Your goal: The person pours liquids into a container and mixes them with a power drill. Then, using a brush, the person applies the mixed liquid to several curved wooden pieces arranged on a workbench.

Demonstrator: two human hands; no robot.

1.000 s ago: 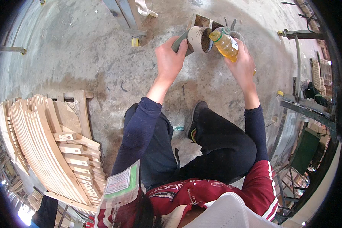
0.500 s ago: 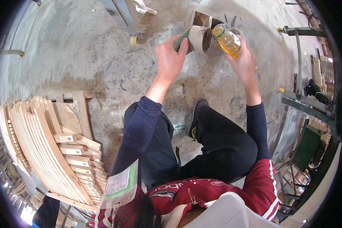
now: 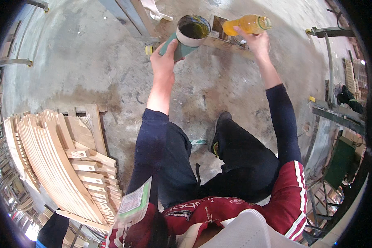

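Pale cup, dark inside, in left hand; bottle of amber liquid, neck rightward, in right hand.

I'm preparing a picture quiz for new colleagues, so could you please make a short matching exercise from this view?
1. Bottle
2. Green piece
3. Round container
4. Wooden pieces

A. Stacked at the picture's left
B. In the left hand
C. Pale outside, dark inside
D. In the right hand

Pairs: 1-D, 2-B, 3-C, 4-A
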